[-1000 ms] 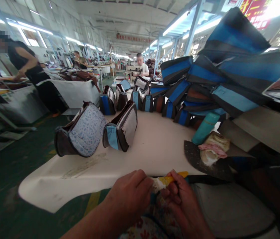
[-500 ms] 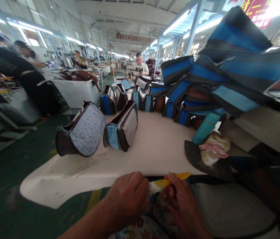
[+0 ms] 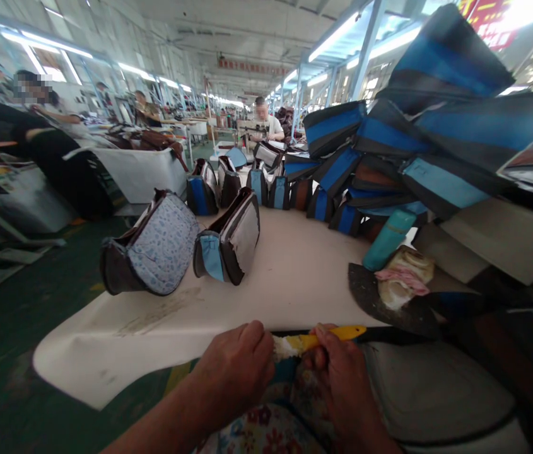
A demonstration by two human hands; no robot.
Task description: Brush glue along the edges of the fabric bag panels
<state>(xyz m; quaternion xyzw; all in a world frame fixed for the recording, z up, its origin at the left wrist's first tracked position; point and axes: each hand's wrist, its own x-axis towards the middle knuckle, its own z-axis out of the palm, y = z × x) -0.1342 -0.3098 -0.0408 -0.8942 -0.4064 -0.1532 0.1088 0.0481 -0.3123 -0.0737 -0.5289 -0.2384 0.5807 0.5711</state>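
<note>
A yellow-handled brush (image 3: 349, 332) lies crosswise between my hands, just past the table's front edge. My right hand (image 3: 335, 362) is closed round its yellow handle, with the handle's end sticking out to the right. Closed at the brush's whitish, crusted end is my left hand (image 3: 242, 356); its fingers hide the tip. On the pale table (image 3: 294, 277) beyond stand a bag with a blue-patterned lining (image 3: 164, 243) and a dark bag with a light blue strip (image 3: 212, 255).
A teal bottle (image 3: 389, 239) and a crumpled cloth (image 3: 403, 280) rest on the right side. Behind them rises a tall pile of blue and grey bags (image 3: 389, 135). A person (image 3: 273, 126) sits across the table, and others are at the left.
Both hands and the brush have shifted slightly left in view. More of the whitish part shows between my hands. The whole scene has also shifted a little left.
</note>
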